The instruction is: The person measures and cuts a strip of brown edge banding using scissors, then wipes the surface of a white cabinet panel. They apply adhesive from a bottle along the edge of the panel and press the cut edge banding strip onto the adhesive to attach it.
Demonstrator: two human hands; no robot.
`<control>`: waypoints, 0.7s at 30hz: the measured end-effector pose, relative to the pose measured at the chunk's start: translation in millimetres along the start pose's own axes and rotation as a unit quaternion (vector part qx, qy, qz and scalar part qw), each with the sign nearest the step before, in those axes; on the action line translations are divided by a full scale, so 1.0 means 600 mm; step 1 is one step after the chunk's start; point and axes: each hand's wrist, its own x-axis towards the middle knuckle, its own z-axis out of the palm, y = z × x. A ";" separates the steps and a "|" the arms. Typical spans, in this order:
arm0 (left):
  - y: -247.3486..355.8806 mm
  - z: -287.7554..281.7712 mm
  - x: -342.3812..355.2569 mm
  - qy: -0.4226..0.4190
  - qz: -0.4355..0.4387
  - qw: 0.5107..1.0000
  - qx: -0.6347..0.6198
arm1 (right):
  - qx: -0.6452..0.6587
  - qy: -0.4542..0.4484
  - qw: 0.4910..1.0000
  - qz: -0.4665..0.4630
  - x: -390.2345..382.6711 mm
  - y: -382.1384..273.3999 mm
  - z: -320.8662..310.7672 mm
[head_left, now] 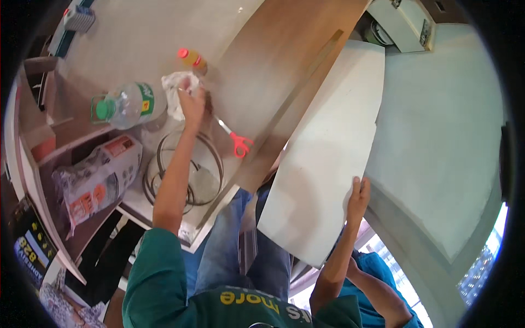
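My left arm stretches out over the white surface, and my left hand [191,104] is closed on a crumpled white cloth [174,94], its fingertips partly lost in the folds. Just beyond lies a small bottle [192,57] with a red cap and yellowish contents. Red-handled scissors [239,145] rest nearby, blades pointing toward that hand. Below my left forearm is a loose coil of dark cable [220,158]. At the right, a long white panel [322,147] slants away from me. My right hand [358,199] grips its right edge, thumb and fingers partly hidden.
A large clear jug [134,106] with a green cap lies left of the cloth. Below it, a plastic-wrapped package [104,177] fills a compartment. A brown wooden board [290,54] borders the panel. An open cabinet door [402,27] is far right. Another person's arm [377,287] is close by.
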 end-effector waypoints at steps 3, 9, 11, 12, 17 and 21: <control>0.058 -0.071 -0.148 -0.217 -0.104 0.968 -0.065 | 0.007 -0.013 0.999 0.042 0.004 -0.028 -0.032; 0.146 -0.039 -0.285 -0.133 -0.055 0.971 0.193 | 0.014 -0.030 0.997 0.075 0.004 -0.063 -0.058; 0.148 -0.005 -0.282 -0.099 -0.067 0.971 0.209 | 0.004 -0.033 0.996 0.080 0.001 -0.064 -0.055; 0.145 0.004 -0.274 -0.079 -0.081 0.969 0.219 | 0.002 -0.035 0.997 0.076 0.000 -0.062 -0.052; 0.134 -0.021 -0.212 -0.134 -0.204 0.960 0.134 | 0.036 -0.005 0.998 0.052 -0.011 -0.053 -0.049; 0.099 -0.110 -0.112 -0.115 -0.236 0.963 0.063 | 0.017 -0.009 0.997 0.076 -0.012 -0.056 -0.064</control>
